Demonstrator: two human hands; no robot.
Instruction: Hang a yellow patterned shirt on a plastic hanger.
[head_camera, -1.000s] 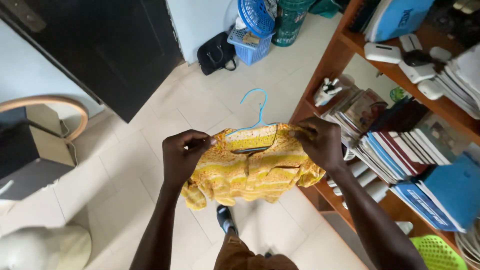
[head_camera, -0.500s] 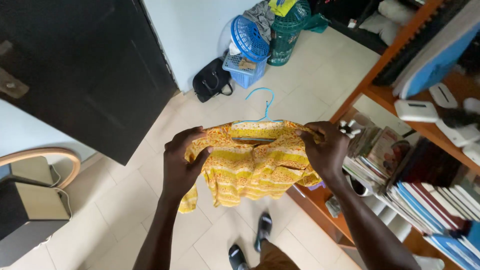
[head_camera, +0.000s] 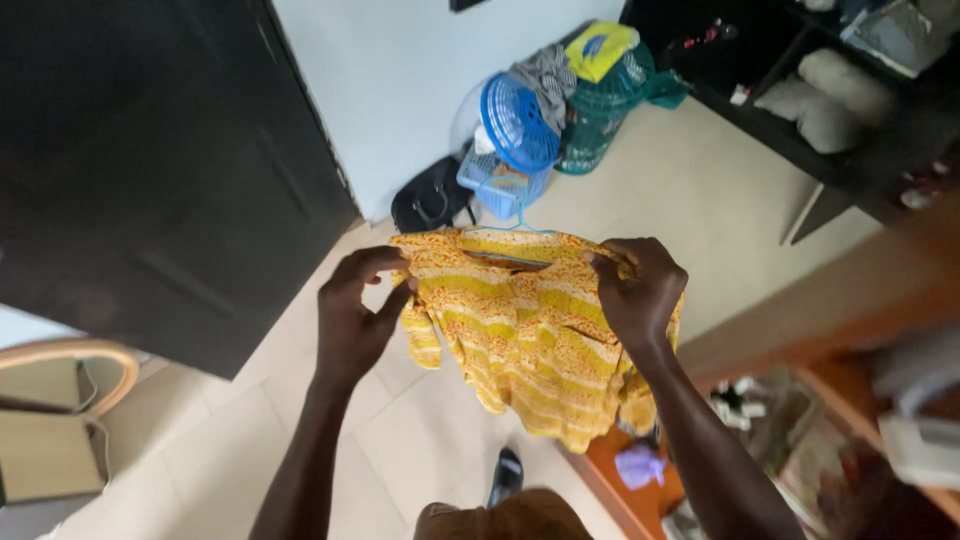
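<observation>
A yellow patterned garment (head_camera: 520, 335) hangs on a light blue hanger (head_camera: 512, 218) in front of me, over the tiled floor. My left hand (head_camera: 355, 315) pinches the garment's left shoulder. My right hand (head_camera: 640, 290) grips the right shoulder. Only the hanger's hook and a bit of its bar at the neckline show; the rest is inside the cloth. The garment hangs down and slants toward the lower right.
A dark door (head_camera: 150, 170) fills the left. By the white wall stand a black bag (head_camera: 432, 205), a blue basket (head_camera: 510, 140) and a green basket (head_camera: 600, 115) with cloths. A wooden shelf unit (head_camera: 800, 330) is at the right, a dark shelf (head_camera: 800, 90) beyond it. My shoe (head_camera: 505, 472) is below.
I have lifted the garment up and away, and it has unfolded to hang longer. My view has swung up and left, so the bookshelf has slid mostly out of frame.
</observation>
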